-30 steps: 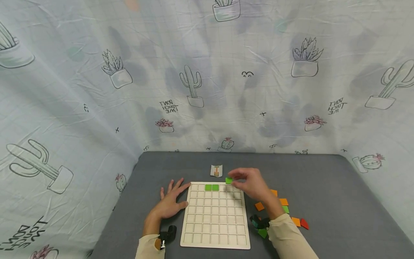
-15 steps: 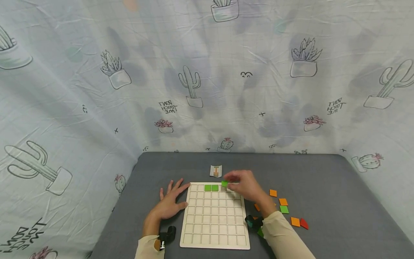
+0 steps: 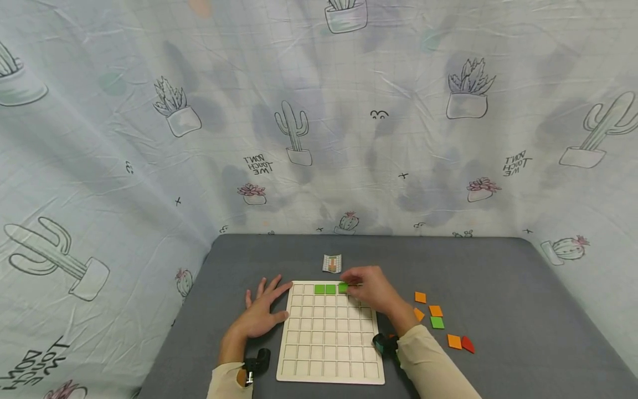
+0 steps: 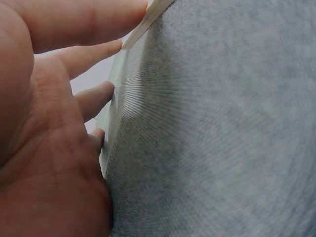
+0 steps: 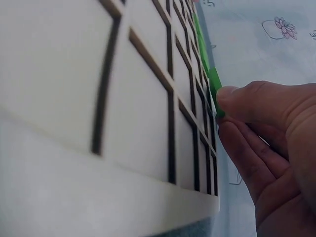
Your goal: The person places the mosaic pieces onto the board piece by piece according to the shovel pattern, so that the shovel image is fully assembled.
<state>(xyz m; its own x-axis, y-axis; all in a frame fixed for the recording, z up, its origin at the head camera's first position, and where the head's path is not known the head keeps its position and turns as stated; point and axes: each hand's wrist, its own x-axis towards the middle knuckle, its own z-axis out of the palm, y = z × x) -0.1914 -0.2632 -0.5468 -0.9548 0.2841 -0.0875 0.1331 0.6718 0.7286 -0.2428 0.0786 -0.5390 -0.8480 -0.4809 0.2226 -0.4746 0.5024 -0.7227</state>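
Observation:
A pale wooden grid board (image 3: 331, 338) lies on the grey table. Two green square tiles (image 3: 325, 289) sit side by side in its far row. At the same row, to their right, my right hand (image 3: 371, 289) pinches another green square tile (image 3: 343, 288) between thumb and fingertips. In the right wrist view this tile (image 5: 215, 89) stands tilted over the grid, close to the far edge. My left hand (image 3: 261, 317) is spread flat by the board's left side, with the thumb and index fingertips at its edge. The left wrist view shows the fingers (image 4: 94, 101) extended and apart.
A small printed card (image 3: 332, 264) with a grid pattern lies beyond the board. Right of the right forearm are several loose orange tiles (image 3: 435, 311), a green tile (image 3: 437, 322) and a red piece (image 3: 467, 344) with a curved edge. A patterned curtain (image 3: 399, 138) hangs behind the table.
My right hand has moved left and down with the green tile, from beyond the board's far right edge to beside the two placed green tiles. The left hand stays put.

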